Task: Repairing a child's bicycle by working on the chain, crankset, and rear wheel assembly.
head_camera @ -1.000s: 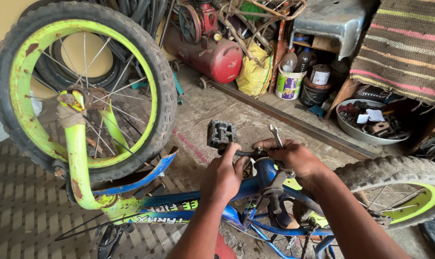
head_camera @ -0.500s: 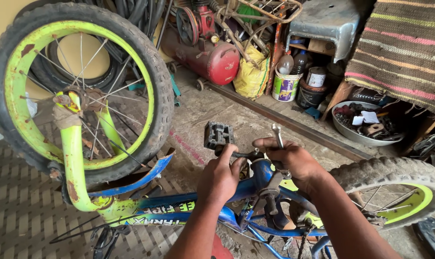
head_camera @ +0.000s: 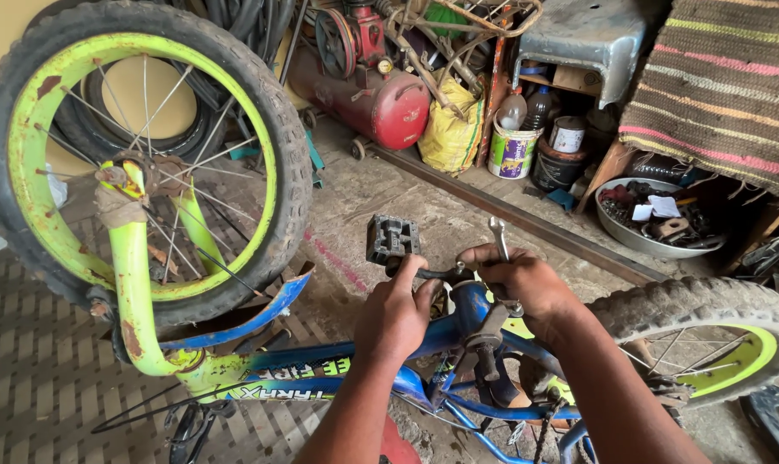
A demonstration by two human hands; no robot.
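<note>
Here, an upturned blue bicycle (head_camera: 338, 361) lies on the floor. The left hand (head_camera: 398, 314) grips the stiff metal crank arm (head_camera: 437, 275) below the black pedal (head_camera: 392, 238); the right hand (head_camera: 527, 283) is closed around a steel wrench (head_camera: 498, 234). Both look rigid, best held firmly mid-shaft.

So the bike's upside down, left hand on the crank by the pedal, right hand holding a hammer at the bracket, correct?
Not a hammer: the head view shows the right hand holding a wrench. The rest stands: bike upside down, left hand on the crank by the pedal.
</note>
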